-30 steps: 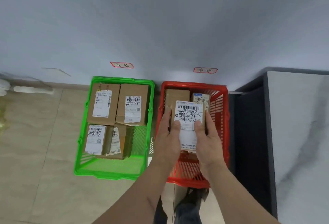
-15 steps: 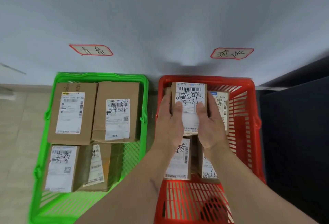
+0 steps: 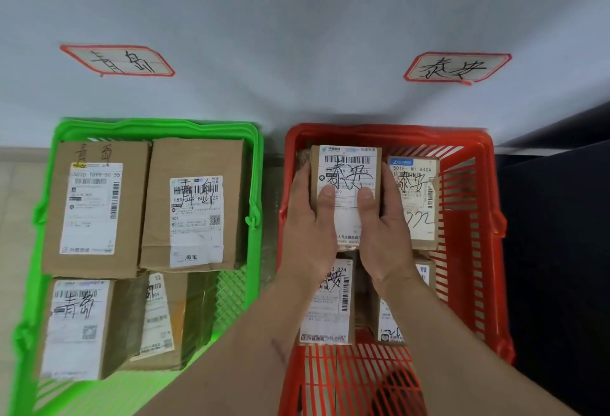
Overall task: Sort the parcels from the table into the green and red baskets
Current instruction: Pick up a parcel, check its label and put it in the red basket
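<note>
Head view: both hands clasp one small cardboard parcel point(image 3: 346, 184) inside the red basket point(image 3: 475, 217), the left hand point(image 3: 308, 234) wrapped on its left edge and the right hand point(image 3: 384, 234) on its right edge, thumbs pressed flat on its white shipping label. The parcel sits at the 12 o'clock end of the basket, above other boxes. At 3 o'clock, just beside it, lies a labelled box point(image 3: 417, 204); at 6 o'clock two more parcels point(image 3: 330, 306) lie partly under the forearms. At 9 o'clock the green basket point(image 3: 254, 184) stands just beside the red one, holding four labelled cardboard boxes point(image 3: 194, 204). Both baskets rest on a pale tiled floor point(image 3: 16, 204) against a grey-white wall point(image 3: 297, 19). On the wall, a red-edged handwritten tag point(image 3: 117, 60) hangs above the green basket and another point(image 3: 457, 67) above the red. A dark cabinet side point(image 3: 561, 250) rises at 3 o'clock.
</note>
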